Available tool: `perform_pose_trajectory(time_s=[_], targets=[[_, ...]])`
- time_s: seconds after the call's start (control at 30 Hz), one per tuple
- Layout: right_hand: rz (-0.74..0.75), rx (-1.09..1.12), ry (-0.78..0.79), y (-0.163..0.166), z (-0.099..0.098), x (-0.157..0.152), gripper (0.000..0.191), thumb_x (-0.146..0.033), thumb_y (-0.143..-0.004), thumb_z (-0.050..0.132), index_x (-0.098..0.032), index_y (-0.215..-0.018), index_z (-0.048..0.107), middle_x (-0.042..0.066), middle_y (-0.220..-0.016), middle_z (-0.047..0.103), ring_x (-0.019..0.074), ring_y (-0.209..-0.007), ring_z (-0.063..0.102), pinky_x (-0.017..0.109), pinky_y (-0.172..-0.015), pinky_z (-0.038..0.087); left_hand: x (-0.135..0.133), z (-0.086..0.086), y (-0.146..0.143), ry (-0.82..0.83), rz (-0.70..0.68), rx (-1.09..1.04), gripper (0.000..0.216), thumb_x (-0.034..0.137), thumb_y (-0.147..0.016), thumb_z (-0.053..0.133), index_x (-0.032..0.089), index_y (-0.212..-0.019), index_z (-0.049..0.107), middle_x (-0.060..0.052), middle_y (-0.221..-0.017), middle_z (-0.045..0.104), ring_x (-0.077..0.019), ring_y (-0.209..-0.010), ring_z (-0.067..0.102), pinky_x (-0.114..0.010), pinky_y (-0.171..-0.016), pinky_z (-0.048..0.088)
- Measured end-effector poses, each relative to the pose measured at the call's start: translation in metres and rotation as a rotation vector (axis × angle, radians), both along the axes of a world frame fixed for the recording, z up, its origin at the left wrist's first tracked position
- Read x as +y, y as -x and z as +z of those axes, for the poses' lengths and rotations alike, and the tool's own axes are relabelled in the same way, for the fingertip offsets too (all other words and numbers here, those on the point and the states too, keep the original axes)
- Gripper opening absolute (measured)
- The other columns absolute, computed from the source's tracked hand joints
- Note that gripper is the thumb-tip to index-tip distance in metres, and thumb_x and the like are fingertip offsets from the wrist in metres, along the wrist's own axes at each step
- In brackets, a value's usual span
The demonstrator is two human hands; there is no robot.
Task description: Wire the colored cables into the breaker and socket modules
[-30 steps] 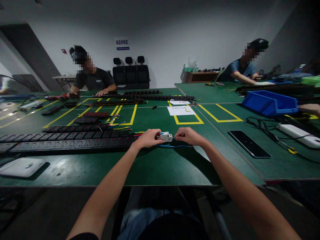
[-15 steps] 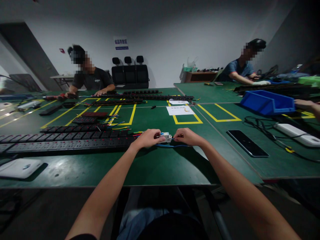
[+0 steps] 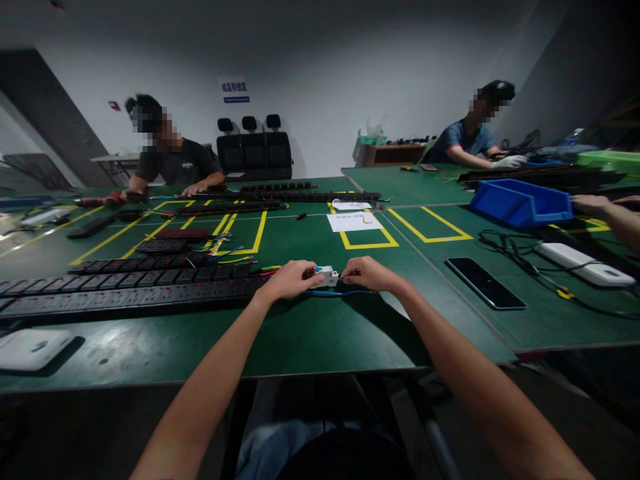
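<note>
Left hand [image 3: 287, 280] still gripping white block [image 3: 328, 277], right hand [image 3: 373, 273] pinched beside it — hold unclear, blue bin [image 3: 525, 203] further left in view

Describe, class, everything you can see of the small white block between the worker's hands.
The small white block is boxy, plastic-looking, with blue on top toward its left. Its long side lies roughly sideways. The left hand grips its left end; the right hand is close to its right end, contact unclear. Whether it rests on the green table cannot be told.
</note>
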State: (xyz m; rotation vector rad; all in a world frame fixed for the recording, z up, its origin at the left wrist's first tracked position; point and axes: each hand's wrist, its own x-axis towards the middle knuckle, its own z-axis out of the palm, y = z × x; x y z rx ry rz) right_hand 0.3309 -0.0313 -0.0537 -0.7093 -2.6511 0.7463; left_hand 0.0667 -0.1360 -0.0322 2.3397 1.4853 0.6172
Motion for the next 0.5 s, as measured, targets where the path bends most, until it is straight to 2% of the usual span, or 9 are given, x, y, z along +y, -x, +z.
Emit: perform_pose_trajectory(time_s=[0.23, 0.33, 0.5], targets=[[-0.065, 0.080, 0.100, -0.012, 0.011, 0.005, 0.031, -0.040, -0.096, 0.060, -0.019, -0.103, 0.082, 0.007, -0.100, 0.080, 0.0223, -0.090, 0.071, 0.031, -0.080, 0.052, 0.001, 0.002, 0.001, 0.015, -0.013, 0.005, 0.039, 0.055, -0.098, 0.057, 0.019, -0.089, 0.069, -0.005, -0.087, 0.069, -0.0200, -0.078, 0.061, -0.030, -0.069, 0.039], [-0.076, 0.081, 0.113, -0.013, 0.013, 0.004, 0.034, -0.044, -0.096, 0.060, -0.018, -0.101, 0.081, 0.008, -0.097, 0.080, 0.0224, -0.088, 0.070, 0.031, -0.077, 0.051, 0.002, 0.003, 0.002, 0.029, -0.019, -0.001, 0.037, 0.053, -0.097, 0.058, 0.019, -0.089, 0.069, -0.004, -0.086, 0.069, -0.0195, -0.078, 0.061, -0.030, -0.068, 0.038], [0.002, -0.027, 0.147, -0.005, 0.008, -0.002, 0.025, -0.037, -0.089, 0.067, -0.019, -0.096, 0.083, 0.004, -0.087, 0.079, 0.0193, -0.076, 0.068, 0.028, -0.070, 0.047, 0.003, 0.003, 0.002, 0.038, -0.021, -0.017, 0.036, 0.053, -0.095, 0.061, 0.019, -0.089, 0.070, -0.003, -0.086, 0.070, -0.0190, -0.078, 0.062, -0.029, -0.068, 0.038]])
